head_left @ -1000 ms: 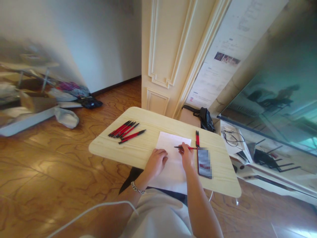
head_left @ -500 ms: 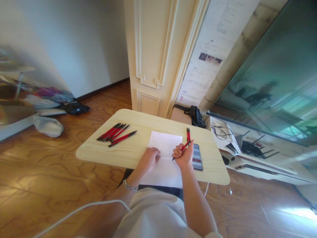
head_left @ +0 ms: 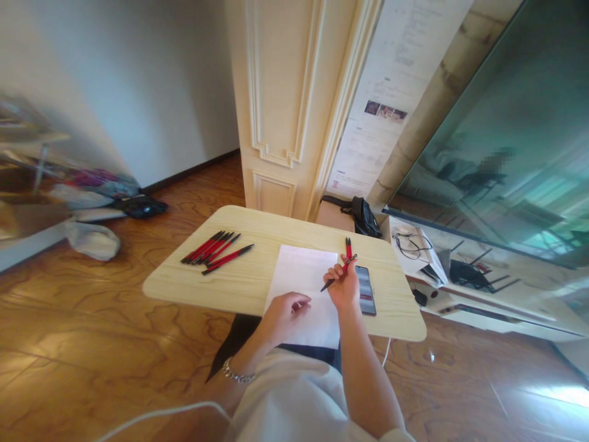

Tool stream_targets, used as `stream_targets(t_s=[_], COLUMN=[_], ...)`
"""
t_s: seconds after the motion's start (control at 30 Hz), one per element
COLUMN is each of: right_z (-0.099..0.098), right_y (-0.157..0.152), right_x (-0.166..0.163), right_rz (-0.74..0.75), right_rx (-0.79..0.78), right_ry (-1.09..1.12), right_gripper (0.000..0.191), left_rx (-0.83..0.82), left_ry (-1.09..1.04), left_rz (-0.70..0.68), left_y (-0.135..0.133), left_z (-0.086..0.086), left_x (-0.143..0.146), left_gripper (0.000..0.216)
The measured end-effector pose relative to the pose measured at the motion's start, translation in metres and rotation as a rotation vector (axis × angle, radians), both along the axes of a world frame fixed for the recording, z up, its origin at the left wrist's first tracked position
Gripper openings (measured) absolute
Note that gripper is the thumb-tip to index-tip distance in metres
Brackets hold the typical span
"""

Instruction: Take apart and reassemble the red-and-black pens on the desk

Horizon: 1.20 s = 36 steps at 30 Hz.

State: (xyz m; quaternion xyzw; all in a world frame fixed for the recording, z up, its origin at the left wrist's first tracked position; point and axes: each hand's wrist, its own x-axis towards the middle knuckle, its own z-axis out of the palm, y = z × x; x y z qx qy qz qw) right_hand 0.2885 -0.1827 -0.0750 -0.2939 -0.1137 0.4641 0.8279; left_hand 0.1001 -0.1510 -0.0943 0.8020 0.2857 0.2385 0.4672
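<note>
On the far left, a white bag (head_left: 93, 240) sits on the wooden floor (head_left: 105, 331), with a shiny black bag (head_left: 145, 207) just behind it. Next comes the pale tabletop (head_left: 248, 285), which has round corners. On its left side is a bunch of red and black pens (head_left: 202, 247), side by side with their black tips pointing away and to the right. They are too close together for me to count. One more pen, a loose pen (head_left: 229, 258), lies slanted just to the right of the bunch.

The person wears a silver chain bracelet (head_left: 238, 373) on the left wrist. The left hand (head_left: 285, 313) has nothing in it. Its fingers are loose and a little bent, over the left side of the white paper (head_left: 299, 270). I can't tell if it is touching the sheet. The paper lies near the middle of the tabletop, and I see no clear marks on it.

The right hand (head_left: 345, 288) is curled around a red and black pen (head_left: 346, 266). This pen is tilted, and its black tip points down and left over the right side of the paper. Just past that hand lie two pens (head_left: 348, 248), close together. A phone (head_left: 365, 294) lies to the right of the hand, partly hidden by it. Farther right is a big dark screen (head_left: 497, 141).
</note>
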Motion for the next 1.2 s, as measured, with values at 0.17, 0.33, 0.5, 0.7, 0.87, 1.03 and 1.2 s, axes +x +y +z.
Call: stream_targets(t_s=[0.17,0.33,0.5,0.7,0.87,1.03,1.2], right_z=[-0.002,-0.001,-0.011,0.002,0.022,0.024,0.015], right_y=[0.003,-0.014,-0.032,-0.051,-0.055,-0.033,0.004], right_x=[-0.012,-0.036,-0.047,-0.029,-0.015,0.039,0.131], right_rz=[-0.134,-0.062,-0.139,-0.104,-0.059,-0.073,-0.115], right_rx=[0.033,-0.012,-0.211,-0.480,-0.524,-0.615,-1.030], right_ry=[-0.082,-0.196,-0.429,-1.194,-1.571,-1.516,-1.402], right_gripper=[0.017,0.017,0.019,0.016,0.015,0.018,0.027], left_rx=[-0.368,-0.729,-0.895,-0.725,-0.603,-0.489,-0.227], left_ry=[-0.141,-0.434,-0.700,-0.592,-0.470,-0.424,-0.204], left_rz=[-0.070,0.082,0.200,0.243,0.203,0.112,0.136], left_y=[-0.024,-0.013,0.004,0.014,0.018,0.026,0.043], left_z=[-0.007,-0.002,0.011,0.013,0.020,0.023,0.011], left_x=[0.016,0.030,0.033,0.036,0.048,0.048,0.023], left_gripper=[0.040,0.049,0.039,0.027,0.031,0.048,0.035])
